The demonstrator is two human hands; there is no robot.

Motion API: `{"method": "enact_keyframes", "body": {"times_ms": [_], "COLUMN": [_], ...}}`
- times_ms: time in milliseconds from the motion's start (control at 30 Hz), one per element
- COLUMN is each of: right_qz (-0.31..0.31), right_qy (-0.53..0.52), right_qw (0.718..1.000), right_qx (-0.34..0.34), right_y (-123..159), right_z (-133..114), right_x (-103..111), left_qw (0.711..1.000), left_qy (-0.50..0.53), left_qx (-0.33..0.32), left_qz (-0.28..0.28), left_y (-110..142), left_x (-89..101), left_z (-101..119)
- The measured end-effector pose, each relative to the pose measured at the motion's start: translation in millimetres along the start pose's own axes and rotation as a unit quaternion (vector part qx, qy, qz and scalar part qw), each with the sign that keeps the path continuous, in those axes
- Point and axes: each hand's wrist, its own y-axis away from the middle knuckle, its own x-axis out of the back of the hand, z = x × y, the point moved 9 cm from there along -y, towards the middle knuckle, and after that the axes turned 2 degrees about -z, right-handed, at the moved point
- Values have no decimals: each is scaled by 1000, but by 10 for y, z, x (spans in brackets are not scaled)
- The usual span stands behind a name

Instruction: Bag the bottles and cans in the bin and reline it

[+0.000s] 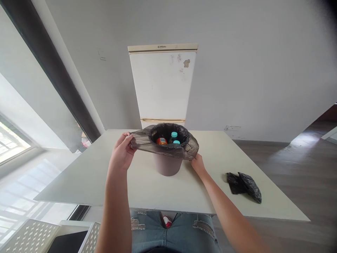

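A pinkish-grey trash can (167,165) stands upright on the table, lined with a thin black garbage bag (147,140) whose edge hangs out over the rim. Inside lie bottles with teal caps (174,134) and an orange item with a label (161,141). My left hand (123,149) pinches the bag's edge and stretches it out to the left of the can. On the can's right side, my right hand (197,163) is closed at the bag's lower edge; its fingertips are partly hidden by the plastic.
Folded black plastic bags (244,186) lie on the right part of the pale table (142,191). A white refrigerator (163,84) stands behind the table, against the grey wall. At the lower left is a white perforated basket (28,235) below table height.
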Motion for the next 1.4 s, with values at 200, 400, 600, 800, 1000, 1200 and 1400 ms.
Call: {"method": "enact_keyframes", "body": {"times_ms": [200,400,600,800,1000,1200,1400], "right_qz": [-69,-117,-56,-65,-35,-91,-169], "right_qy": [-223,-440,-552,-632,-588,-505,-449], "right_qw": [971,888,832,772,804,820,861], "right_qx": [-49,-59,-10,6,-82,-252,-168], "right_y": [13,150,202,317,206,25,-267], "right_z": [-235,-813,-1223,-1522,-1127,-898,-1417], "right_x": [-21,135,548,742,594,302,329], "left_qw": [998,994,993,991,986,979,978], "left_qy": [-19,-16,-14,-15,-16,-62,-136], "left_qx": [-54,-106,-116,-122,-90,184,138], "left_qz": [-6,6,23,49,140,63,-72], "left_y": [44,116,112,48,-157,-409,-601], "left_x": [88,166,198,291,647,452,-104], "left_z": [258,455,471,407,128,-416,-305]}}
